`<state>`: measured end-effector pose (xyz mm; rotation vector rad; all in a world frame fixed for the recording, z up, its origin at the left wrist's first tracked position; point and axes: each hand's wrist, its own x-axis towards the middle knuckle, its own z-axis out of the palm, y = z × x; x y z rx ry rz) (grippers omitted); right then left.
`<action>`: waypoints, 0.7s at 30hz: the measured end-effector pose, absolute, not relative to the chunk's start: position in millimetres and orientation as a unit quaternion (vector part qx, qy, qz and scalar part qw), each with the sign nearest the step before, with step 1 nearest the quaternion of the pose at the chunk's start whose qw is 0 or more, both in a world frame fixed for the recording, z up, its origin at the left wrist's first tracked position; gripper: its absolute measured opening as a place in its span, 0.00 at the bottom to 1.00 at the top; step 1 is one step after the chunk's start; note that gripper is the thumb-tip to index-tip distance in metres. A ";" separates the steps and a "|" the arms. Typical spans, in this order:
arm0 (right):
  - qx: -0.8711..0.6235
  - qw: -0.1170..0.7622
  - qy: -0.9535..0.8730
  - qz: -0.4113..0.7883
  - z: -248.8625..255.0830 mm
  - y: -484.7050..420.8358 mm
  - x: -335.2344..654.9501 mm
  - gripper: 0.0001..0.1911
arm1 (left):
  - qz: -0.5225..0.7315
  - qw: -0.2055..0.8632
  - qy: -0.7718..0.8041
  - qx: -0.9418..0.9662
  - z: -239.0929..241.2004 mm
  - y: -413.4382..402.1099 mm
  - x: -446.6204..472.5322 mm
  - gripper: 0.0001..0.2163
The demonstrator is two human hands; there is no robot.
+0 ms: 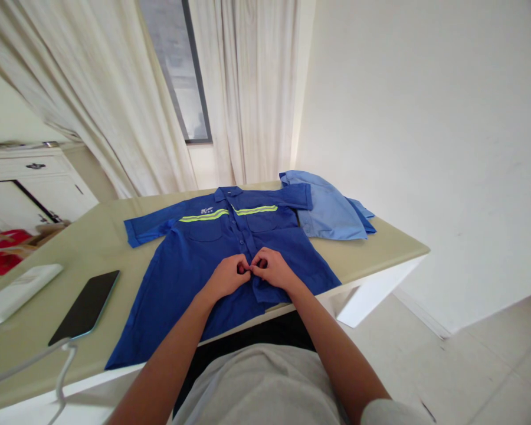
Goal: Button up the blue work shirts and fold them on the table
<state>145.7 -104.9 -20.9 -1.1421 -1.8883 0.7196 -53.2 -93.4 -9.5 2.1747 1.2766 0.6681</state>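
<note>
A blue short-sleeved work shirt (181,265) lies spread front up, its collar pointing away from me and a yellow-green reflective stripe across the chest. My left hand (230,275) pinches the front placket low on the shirt, thumb against fingers. Right beside it, my right hand (272,267) pinches the other side of the same placket, and the fingertips of both hands meet. Buttons show higher up the placket; whatever small part sits between my fingertips is hidden. Below my hands the two front edges hang slightly apart near the hem.
Light blue folded clothes (331,206) lie at the right, partly under the shirt's sleeve. A black phone (86,307), a white device (22,292) and a white cable (64,360) are at the left. The table's (380,254) front edge runs close to my body.
</note>
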 end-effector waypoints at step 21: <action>-0.425 0.400 -0.778 0.232 -23.7 -103.3 143.7 0.05 | 0.211 0.260 0.500 0.799 -8.2 -91.1 -45.2 0.05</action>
